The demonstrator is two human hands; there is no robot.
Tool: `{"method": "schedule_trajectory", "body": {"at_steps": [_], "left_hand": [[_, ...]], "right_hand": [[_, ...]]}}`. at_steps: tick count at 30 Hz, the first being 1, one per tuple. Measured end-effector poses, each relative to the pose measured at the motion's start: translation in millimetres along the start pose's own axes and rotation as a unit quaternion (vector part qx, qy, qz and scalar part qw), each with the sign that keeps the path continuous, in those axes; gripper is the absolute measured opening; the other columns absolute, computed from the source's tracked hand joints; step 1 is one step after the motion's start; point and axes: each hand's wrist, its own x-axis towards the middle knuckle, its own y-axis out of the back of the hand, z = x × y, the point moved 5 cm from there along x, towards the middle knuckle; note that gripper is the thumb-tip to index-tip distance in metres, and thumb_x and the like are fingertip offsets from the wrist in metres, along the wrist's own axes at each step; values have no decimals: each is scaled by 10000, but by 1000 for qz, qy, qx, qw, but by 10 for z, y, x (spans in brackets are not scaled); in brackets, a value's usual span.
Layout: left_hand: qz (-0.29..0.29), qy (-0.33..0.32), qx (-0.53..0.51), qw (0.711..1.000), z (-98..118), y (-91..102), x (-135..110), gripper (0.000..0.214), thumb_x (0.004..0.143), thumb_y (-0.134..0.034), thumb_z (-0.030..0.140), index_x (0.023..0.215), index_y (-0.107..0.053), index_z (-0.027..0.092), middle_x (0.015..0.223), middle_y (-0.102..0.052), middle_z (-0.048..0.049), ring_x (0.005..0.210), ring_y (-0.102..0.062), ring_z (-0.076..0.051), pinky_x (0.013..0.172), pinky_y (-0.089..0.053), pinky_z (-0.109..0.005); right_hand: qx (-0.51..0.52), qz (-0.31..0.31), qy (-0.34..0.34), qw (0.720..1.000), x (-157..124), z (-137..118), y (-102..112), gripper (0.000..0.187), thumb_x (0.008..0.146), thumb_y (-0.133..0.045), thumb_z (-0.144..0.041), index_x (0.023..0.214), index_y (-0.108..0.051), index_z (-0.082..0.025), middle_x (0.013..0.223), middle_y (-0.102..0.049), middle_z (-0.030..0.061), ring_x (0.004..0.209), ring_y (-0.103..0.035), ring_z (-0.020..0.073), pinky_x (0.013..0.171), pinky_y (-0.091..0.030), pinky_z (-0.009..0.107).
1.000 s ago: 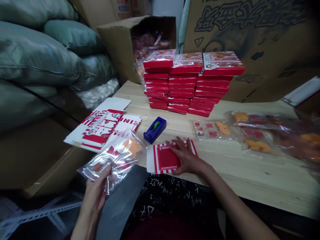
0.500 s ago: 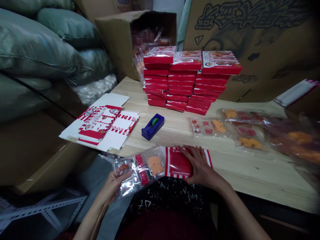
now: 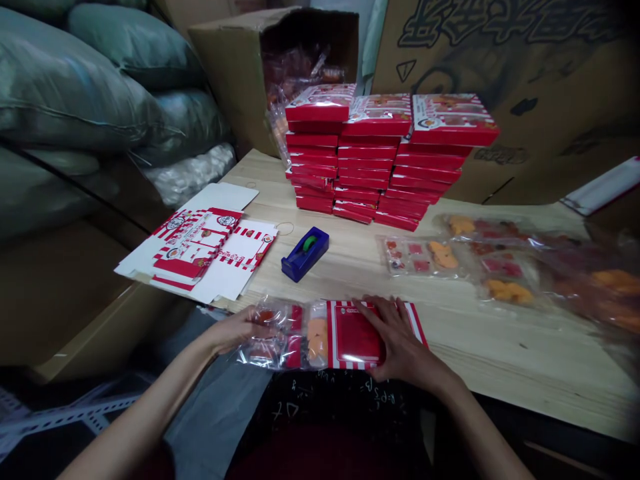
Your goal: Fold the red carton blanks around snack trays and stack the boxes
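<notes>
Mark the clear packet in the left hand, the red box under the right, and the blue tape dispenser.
Clear packet (image 3: 294,348): head view, its red middle section.
Red box (image 3: 357,340): head view, its printed panel.
Blue tape dispenser (image 3: 304,258): head view, mid-body.

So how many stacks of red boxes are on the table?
3, side by side toward the table's back: left stack, middle stack, right stack. More could be hidden behind them. The red-and-white box under your right hand lies apart.
</notes>
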Motion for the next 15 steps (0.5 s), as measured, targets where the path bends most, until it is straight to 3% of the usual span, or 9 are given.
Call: {"method": "schedule_trajectory", "body": {"at_steps": [3, 5, 11, 15], "left_hand": [[-59, 0, 32, 998, -39, -116, 169, 354, 651, -887, 154, 990, -797, 108, 969, -811, -174, 738, -769, -260, 679, -619, -336], [-63, 4, 14, 998, -124, -210, 286, 431, 646, -900, 180, 1053, -778, 114, 1018, -805, -162, 787, -774, -260, 718, -621, -344], [37, -57, -28, 997, -296, -539, 469, 563, 634, -935, 269, 1122, -678, 153, 993, -775, -100, 815, -752, -236, 735, -625, -379], [94, -187, 17, 978, -2, -564, 274, 712, 712, -903, 348, 1323, -560, 220, 1214, -737, -122, 951, -749, -249, 739, -623, -353]], "right_hand": [[10, -4, -1, 1000, 1, 0, 0, 1240, 612, -786, -228, 1667, -139, -305, 1603, -358, 177, 1532, -299, 444, 1267, -49, 679], [18, -1, -10, 1000, -5, 2, 0, 1241, 619, -790, -229, 1667, -131, -314, 1595, -366, 174, 1530, -299, 449, 1264, -45, 689], [29, 37, -28, 998, -68, -62, 16, 1203, 636, -806, -223, 1652, -174, -343, 1562, -373, 154, 1518, -303, 460, 1269, -40, 692], [24, 90, -53, 994, -167, -129, 102, 1163, 669, -805, -223, 1644, -185, -354, 1548, -352, 140, 1503, -312, 464, 1267, -40, 704]]}}
